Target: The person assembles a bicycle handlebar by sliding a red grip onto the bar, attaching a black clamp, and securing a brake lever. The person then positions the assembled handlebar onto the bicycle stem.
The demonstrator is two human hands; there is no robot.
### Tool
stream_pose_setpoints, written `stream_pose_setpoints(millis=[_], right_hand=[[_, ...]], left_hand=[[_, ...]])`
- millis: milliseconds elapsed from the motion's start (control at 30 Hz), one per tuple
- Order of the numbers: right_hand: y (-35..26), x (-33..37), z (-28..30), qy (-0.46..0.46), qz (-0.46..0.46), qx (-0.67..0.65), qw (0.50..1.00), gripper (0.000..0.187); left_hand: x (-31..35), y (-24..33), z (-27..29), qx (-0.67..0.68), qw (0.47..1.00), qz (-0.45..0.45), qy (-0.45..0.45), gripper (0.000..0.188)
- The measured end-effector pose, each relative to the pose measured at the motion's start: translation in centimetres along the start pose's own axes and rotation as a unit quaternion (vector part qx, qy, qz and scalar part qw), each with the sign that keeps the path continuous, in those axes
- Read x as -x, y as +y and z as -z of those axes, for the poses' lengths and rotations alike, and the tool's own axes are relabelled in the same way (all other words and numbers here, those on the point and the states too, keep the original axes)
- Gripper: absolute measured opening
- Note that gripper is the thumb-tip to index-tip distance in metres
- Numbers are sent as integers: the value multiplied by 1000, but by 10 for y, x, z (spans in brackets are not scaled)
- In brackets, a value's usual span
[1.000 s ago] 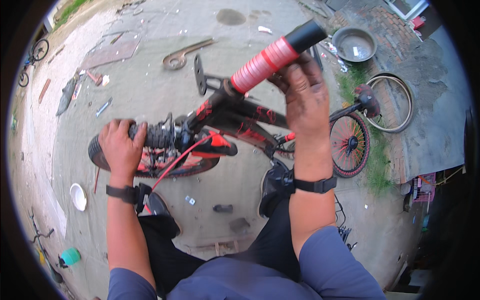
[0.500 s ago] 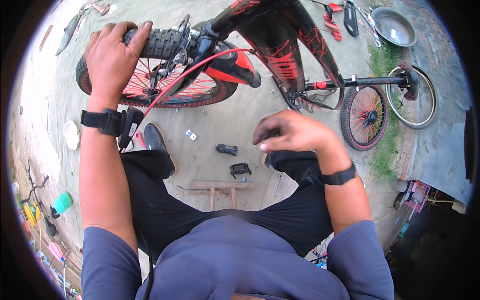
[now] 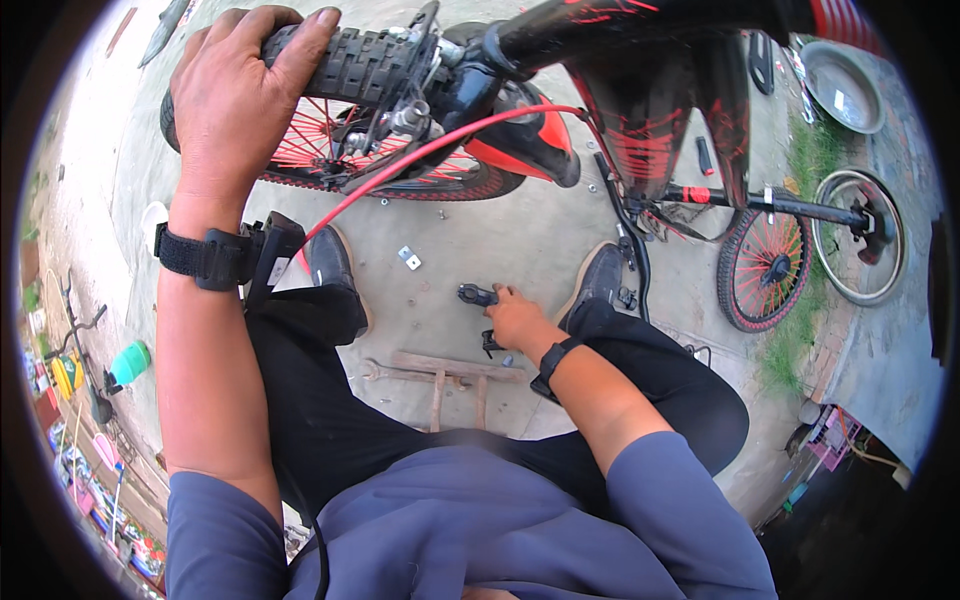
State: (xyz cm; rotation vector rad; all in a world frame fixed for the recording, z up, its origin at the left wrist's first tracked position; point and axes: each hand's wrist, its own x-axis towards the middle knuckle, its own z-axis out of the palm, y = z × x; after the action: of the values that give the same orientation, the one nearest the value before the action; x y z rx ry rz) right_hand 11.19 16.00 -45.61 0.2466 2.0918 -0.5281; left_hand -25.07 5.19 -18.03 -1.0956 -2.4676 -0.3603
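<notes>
A black and red bicycle (image 3: 640,110) stands in front of me on a concrete floor. My left hand (image 3: 235,95) is closed around its black ribbed handlebar grip (image 3: 365,65), next to the brake lever and a red cable (image 3: 430,150). My right hand (image 3: 515,320) reaches down between my knees to the floor. Its fingers touch a small dark part (image 3: 477,294) lying there; whether they grip it I cannot tell. Both wrists wear black bands.
A wooden stool frame (image 3: 440,375) lies on the floor by my legs. A loose wheel rim (image 3: 860,235) and a metal bowl (image 3: 840,85) sit at the right. Small white pieces (image 3: 408,258) lie near my left shoe (image 3: 330,265). Coloured clutter lines the left edge.
My right hand left the red handlebar grip a second ago, came down in front of my lap, and now rests at floor level by the dark part. The left hand stays on its grip.
</notes>
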Motion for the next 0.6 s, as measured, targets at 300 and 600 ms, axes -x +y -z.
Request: stream_pose_setpoints(millis=[300, 600], right_hand=[[0, -21, -31, 5, -8, 6, 1000, 43], [14, -28, -33, 46, 67, -54, 995, 34]], left_hand=[[-2, 4, 4, 33, 999, -10, 4, 41], [-1, 5, 1, 15, 1000, -11, 18, 41]])
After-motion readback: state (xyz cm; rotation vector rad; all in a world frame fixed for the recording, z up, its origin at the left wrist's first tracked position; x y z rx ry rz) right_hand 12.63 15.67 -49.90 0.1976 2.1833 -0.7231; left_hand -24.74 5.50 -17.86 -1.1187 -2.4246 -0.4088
